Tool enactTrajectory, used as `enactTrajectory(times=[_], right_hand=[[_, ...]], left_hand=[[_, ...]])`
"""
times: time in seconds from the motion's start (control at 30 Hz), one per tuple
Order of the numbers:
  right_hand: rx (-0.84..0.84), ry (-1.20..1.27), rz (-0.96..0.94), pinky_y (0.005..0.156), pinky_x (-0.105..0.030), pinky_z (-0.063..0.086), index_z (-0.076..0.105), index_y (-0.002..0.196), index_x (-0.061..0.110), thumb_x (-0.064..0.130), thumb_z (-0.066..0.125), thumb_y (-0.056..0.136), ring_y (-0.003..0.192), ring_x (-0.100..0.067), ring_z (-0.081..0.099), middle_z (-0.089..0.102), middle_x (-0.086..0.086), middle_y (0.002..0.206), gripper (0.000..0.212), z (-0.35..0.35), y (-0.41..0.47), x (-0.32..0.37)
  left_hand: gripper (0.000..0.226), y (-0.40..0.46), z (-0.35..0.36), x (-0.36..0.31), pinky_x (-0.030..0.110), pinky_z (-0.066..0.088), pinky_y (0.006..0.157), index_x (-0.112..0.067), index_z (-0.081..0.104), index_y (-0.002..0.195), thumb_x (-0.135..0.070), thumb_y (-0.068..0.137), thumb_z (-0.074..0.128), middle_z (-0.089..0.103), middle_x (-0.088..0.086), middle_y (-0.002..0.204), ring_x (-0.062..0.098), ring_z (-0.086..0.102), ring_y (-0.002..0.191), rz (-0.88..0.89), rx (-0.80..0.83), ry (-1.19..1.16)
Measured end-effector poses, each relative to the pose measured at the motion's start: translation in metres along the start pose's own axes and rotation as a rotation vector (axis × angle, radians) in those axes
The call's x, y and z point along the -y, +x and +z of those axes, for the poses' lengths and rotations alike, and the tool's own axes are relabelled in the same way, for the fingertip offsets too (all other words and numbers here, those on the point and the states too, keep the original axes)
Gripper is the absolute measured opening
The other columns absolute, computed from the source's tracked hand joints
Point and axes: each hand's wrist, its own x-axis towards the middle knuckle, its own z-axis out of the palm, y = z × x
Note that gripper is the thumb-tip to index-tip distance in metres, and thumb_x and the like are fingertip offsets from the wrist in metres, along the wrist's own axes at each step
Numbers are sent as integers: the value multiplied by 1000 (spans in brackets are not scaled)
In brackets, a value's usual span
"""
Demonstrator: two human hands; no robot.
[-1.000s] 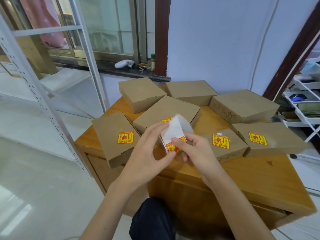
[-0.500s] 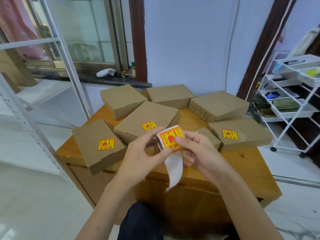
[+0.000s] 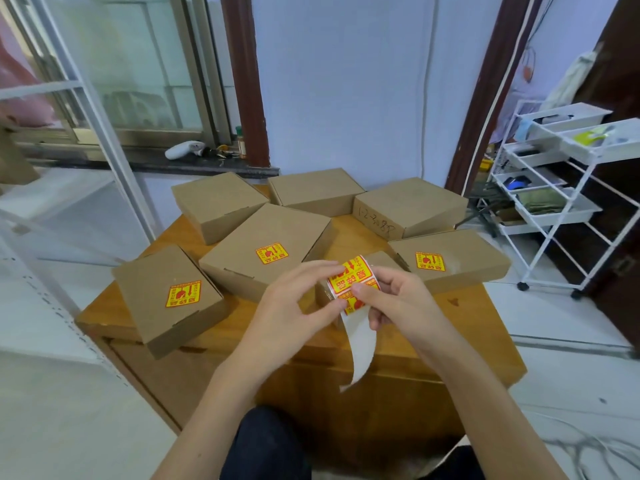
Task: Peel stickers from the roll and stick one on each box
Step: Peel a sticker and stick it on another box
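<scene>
A small box point(image 3: 379, 263) behind the sticker roll point(image 3: 353, 284) was mostly hidden by the roll and both hands; only its far top corner and a bit of its left side showed, so whether it carried a sticker could not be told. The left hand point(image 3: 294, 306) and right hand point(image 3: 401, 303) covered the roll's sides and core. The print on the stickers was too small to read. The bench point(image 3: 485, 327) front was partly hidden by the forearms. The items on the windowsill point(image 3: 207, 164) were blurred.
</scene>
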Motion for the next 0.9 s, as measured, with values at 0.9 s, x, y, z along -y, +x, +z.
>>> enactTrajectory(times=[0.9], right_hand=[[-47,-64,-54,51,-23,47,70,103,14,26,63,89,50,-7,56,71,-2,75,19,-15,-8,1]], left_hand=[[25,0,11,-15,7,45,79,-21,70,107,-26,83,73,63,-10,103,-4,54,99,168,-163,147]])
